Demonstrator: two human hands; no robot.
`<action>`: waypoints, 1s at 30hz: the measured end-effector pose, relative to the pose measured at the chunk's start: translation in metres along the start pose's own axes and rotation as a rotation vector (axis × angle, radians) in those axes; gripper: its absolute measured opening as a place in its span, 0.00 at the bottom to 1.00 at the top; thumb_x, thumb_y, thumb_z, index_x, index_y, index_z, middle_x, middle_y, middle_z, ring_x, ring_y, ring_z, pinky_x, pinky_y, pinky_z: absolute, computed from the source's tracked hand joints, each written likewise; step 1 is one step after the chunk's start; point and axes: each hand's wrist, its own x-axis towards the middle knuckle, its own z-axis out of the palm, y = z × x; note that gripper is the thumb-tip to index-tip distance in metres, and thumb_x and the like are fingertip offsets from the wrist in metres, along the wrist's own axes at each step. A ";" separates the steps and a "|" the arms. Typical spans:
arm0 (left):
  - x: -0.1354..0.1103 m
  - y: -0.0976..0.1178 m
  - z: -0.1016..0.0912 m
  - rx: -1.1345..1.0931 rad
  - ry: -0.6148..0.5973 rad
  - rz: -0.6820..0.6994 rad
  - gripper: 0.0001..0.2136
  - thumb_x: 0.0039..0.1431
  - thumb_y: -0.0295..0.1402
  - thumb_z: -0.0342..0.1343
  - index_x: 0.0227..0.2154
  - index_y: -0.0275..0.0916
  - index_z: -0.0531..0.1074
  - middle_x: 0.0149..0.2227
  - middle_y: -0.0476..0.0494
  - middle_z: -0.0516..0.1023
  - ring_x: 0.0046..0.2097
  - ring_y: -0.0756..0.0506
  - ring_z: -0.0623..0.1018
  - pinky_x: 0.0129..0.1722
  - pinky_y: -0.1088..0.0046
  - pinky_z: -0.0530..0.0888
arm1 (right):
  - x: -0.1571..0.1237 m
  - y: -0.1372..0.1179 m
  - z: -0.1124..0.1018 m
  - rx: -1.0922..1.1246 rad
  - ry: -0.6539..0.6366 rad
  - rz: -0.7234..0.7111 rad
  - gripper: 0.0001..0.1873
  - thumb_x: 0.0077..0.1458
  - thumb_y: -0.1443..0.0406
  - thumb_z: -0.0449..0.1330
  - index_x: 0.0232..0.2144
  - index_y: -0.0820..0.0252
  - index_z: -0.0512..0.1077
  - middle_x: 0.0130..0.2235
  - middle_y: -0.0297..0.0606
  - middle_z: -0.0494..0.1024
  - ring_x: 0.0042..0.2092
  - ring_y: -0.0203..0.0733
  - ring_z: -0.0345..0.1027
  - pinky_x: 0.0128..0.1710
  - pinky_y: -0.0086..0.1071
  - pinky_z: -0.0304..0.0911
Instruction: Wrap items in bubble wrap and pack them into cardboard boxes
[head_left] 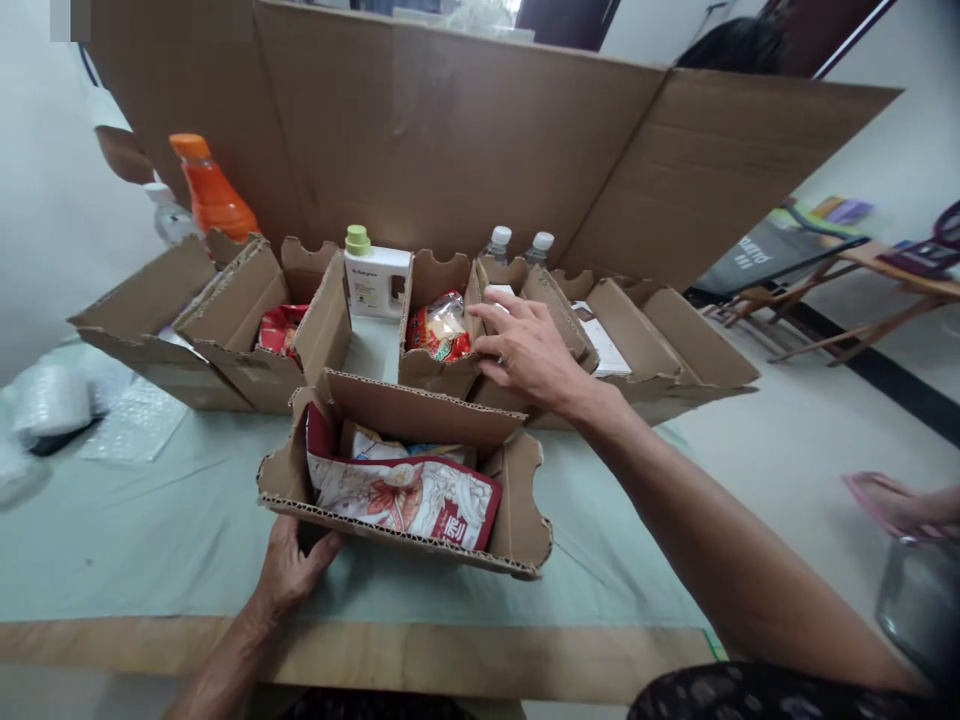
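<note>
My left hand [289,565] grips the lower left corner of an open cardboard box [420,400], its thumb on the near side and the other fingers partly hidden. The box is tilted; inside stand a white and dark-red printed food bag [405,495] and other packets behind it. My right hand [536,345] reaches over the row of boxes behind, fingers spread and slightly bent, holding nothing visible. Its fingertips are at the edge of a box [435,375] with a red and clear snack packet [442,325]; whether they touch the cardboard I cannot tell.
More open boxes stand left [240,360] and right [637,335]. Between them is a white jug with a green cap [375,280]. An orange bottle [214,195] and clear bottles [499,243] stand behind, before a large cardboard screen [450,140]. Bubble wrap [135,420] lies left.
</note>
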 end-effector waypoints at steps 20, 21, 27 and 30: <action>0.000 0.027 -0.023 -0.246 -0.105 0.042 0.33 0.53 0.50 0.68 0.58 0.41 0.69 0.58 0.35 0.75 0.65 0.32 0.71 0.66 0.55 0.67 | -0.151 -0.051 0.013 0.724 0.300 0.483 0.18 0.65 0.52 0.60 0.49 0.54 0.79 0.52 0.42 0.84 0.51 0.50 0.78 0.54 0.46 0.72; 0.001 0.028 -0.024 -0.258 -0.127 0.031 0.34 0.51 0.50 0.68 0.58 0.40 0.69 0.58 0.35 0.76 0.65 0.32 0.71 0.66 0.54 0.67 | -0.164 -0.068 0.026 0.838 0.275 0.542 0.22 0.65 0.49 0.59 0.52 0.54 0.78 0.52 0.43 0.83 0.51 0.51 0.78 0.52 0.45 0.73; -0.005 0.035 -0.008 -0.215 -0.156 -0.072 0.34 0.48 0.54 0.68 0.53 0.38 0.72 0.54 0.31 0.78 0.62 0.27 0.72 0.65 0.44 0.65 | -0.170 -0.136 0.085 1.354 0.388 0.623 0.36 0.67 0.39 0.49 0.63 0.55 0.72 0.62 0.42 0.77 0.63 0.53 0.70 0.64 0.45 0.65; -0.005 0.052 0.010 -0.222 -0.169 -0.009 0.32 0.52 0.51 0.67 0.56 0.38 0.70 0.57 0.32 0.76 0.64 0.29 0.71 0.67 0.46 0.63 | -0.159 -0.118 0.090 1.449 0.483 0.627 0.35 0.66 0.40 0.51 0.62 0.53 0.73 0.61 0.41 0.77 0.63 0.54 0.70 0.65 0.45 0.64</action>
